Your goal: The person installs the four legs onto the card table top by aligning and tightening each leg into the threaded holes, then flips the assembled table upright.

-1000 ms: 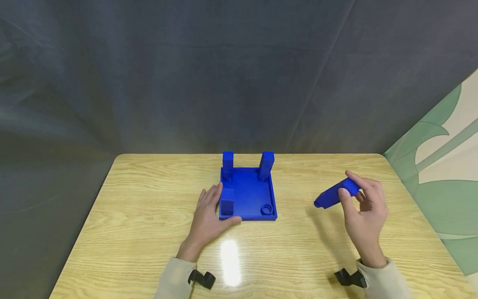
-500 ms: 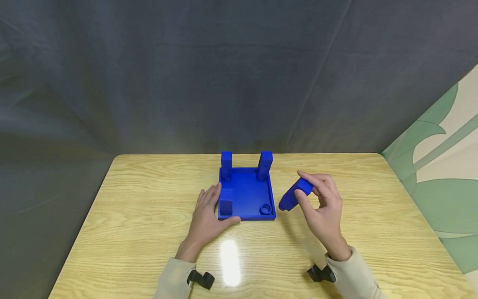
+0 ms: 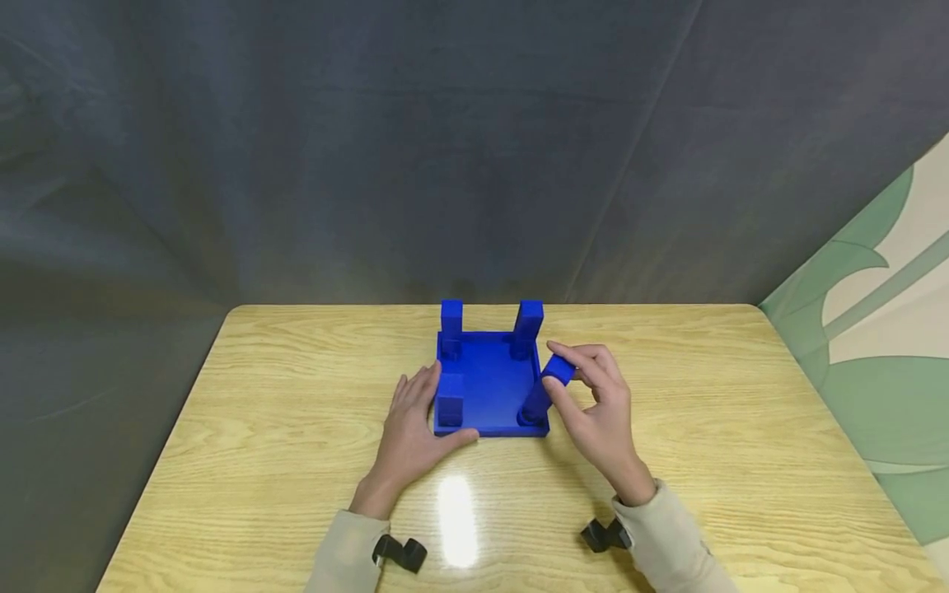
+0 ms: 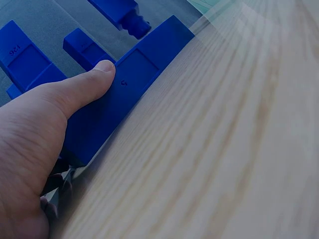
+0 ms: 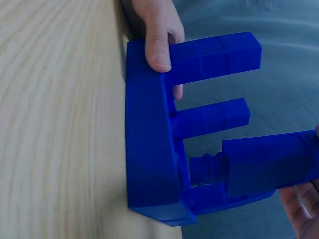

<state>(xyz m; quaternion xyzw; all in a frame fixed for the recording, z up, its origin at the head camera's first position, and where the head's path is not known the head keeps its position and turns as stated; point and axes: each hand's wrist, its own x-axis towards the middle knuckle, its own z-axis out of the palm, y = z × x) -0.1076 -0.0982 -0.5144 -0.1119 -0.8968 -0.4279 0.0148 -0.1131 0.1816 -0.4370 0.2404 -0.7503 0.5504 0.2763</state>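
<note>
A blue square tabletop [image 3: 493,387] with raised rims lies underside up on the wooden table, with three blue legs upright at its corners. My left hand [image 3: 411,436] holds its near left corner, thumb over the front rim [image 4: 124,82] and fingers along the left side. Between thumb and fingers my right hand [image 3: 604,412] pinches a fourth blue leg [image 3: 544,394] by its square upper end. This leg leans right, over the near right corner. Its threaded end [image 5: 207,169] points down and shows just above the rim in the left wrist view. The leg hides the round socket there.
The wooden table [image 3: 282,428] extends to both sides of the tabletop. Behind it hangs a dark grey curtain [image 3: 445,148]. A panel with green leaf shapes [image 3: 882,387] stands at the right. Black camera mounts [image 3: 400,552] sit at the wrists.
My right hand has brought the leg leftward from the right side of the table to the near right corner, tipping it more upright. The left hand and tabletop stay put.
</note>
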